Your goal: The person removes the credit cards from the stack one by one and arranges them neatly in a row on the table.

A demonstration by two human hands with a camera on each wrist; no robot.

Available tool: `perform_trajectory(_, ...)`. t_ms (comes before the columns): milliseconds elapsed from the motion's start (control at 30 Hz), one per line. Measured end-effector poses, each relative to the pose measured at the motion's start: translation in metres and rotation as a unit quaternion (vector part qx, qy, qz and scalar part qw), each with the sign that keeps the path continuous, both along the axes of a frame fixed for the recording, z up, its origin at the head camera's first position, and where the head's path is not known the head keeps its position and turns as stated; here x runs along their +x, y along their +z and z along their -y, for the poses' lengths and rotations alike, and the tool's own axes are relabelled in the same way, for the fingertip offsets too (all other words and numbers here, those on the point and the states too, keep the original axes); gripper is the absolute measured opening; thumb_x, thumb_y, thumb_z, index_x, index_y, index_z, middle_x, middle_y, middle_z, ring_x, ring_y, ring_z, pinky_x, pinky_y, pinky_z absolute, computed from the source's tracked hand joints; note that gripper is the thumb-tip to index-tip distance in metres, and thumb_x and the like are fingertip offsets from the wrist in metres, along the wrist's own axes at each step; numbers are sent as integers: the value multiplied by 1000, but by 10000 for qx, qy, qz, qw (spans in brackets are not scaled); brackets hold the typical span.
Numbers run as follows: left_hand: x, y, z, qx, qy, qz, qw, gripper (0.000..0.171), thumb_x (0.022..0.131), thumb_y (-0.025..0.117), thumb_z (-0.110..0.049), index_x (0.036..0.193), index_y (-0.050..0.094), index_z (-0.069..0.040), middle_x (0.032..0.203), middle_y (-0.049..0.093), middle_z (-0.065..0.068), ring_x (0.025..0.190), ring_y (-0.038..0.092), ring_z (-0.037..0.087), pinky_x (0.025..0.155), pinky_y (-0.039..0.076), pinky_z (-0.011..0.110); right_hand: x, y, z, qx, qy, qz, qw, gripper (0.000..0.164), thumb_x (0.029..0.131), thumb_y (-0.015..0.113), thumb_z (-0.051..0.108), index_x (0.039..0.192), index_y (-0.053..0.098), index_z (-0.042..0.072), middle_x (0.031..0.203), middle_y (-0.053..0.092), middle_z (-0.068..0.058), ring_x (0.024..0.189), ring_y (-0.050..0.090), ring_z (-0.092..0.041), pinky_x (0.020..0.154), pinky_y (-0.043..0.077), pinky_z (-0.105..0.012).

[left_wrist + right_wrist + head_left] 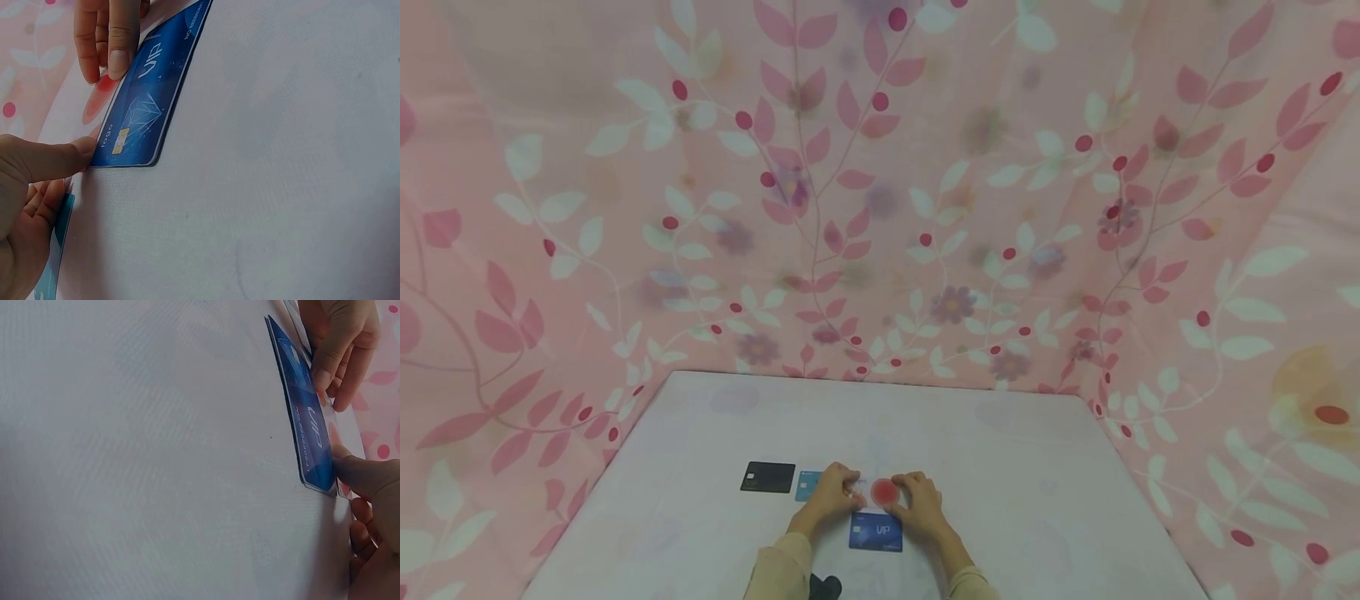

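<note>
A pale card with a large red circle lies between both hands on the white table. My left hand grips its left end, thumb at the near edge and fingers at the far edge. At its right end my right hand holds it the same way. Just below, a dark blue card marked VIP lies flat, its long edge close to both thumbs. A teal card is partly hidden behind my left hand. Fingers cover much of the pale card.
To the left of the teal card lies a black card with a chip. A black rounded object shows beside the left sleeve at the bottom edge. Pink floral cloth hangs behind and at both sides of the white table.
</note>
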State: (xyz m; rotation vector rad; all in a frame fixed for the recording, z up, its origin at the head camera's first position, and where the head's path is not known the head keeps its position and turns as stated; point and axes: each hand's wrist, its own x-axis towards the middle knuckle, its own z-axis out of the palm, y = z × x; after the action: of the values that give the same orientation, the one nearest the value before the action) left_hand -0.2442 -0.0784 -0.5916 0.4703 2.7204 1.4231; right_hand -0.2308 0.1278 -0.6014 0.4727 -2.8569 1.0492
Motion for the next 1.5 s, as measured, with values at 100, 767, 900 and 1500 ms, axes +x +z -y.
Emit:
perform_trajectory(100,0,-1,0,-8,-37,-101,9999,50,66,78,-1,110,60,15,89,50,9,77,45,15,66,42,25,1,-1,0,-8,-35,17,10000,44,77,74,24,114,61,4,108,53,-12,100,47,-31,81,33,-49)
perform_trajectory(767,0,-1,1,-28,50,23,10000,49,67,78,-2,110,60,13,92,53,11,78,48,16,71,44,29,2,1,1,68,-6,38,10000,41,79,72,20,116,62,5,112,53,-14,103,47,-33,81,33,-49)
perform_trajectory(900,1,-1,2,134,99,93,9998,49,66,77,0,110,59,14,93,52,11,76,48,15,67,43,25,3,2,2,84,10,-7,10000,41,80,72,20,117,61,5,112,53,-14,104,47,-33,81,33,-50)
perform_trajectory(1500,3,-4,5,345,98,143,9993,48,67,76,2,110,59,13,97,49,11,75,49,12,65,44,21,7,5,5,-73,28,-51,10000,42,79,72,19,117,61,3,111,53,-16,102,47,-35,80,32,-50)
